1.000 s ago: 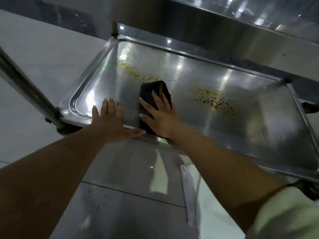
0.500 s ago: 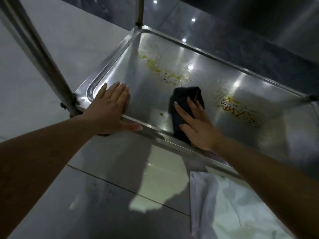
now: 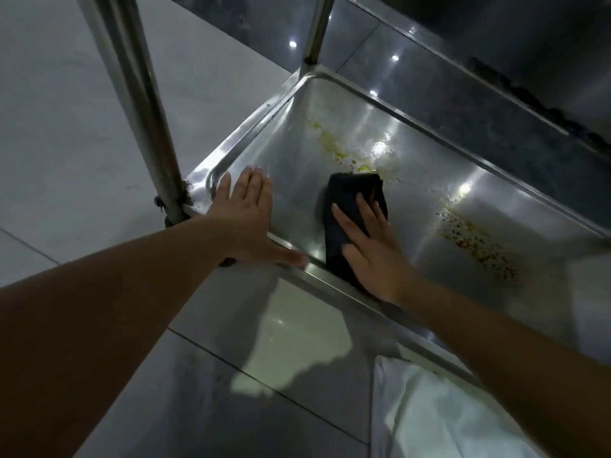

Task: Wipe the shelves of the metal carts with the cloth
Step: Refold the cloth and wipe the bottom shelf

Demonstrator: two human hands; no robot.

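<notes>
Right hand is pressing flat, fingers straight, on the dark cloth lying on the cart shelf near its front rim. Left hand is resting flat, fingers extended, on the shelf's front-left corner beside the post. Yellow stains are showing behind the cloth, reddish specks to its right.

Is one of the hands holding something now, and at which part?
Nothing is gripped. The right hand presses flat on the near half of the dark cloth; the left hand rests flat on the shelf corner.
</notes>
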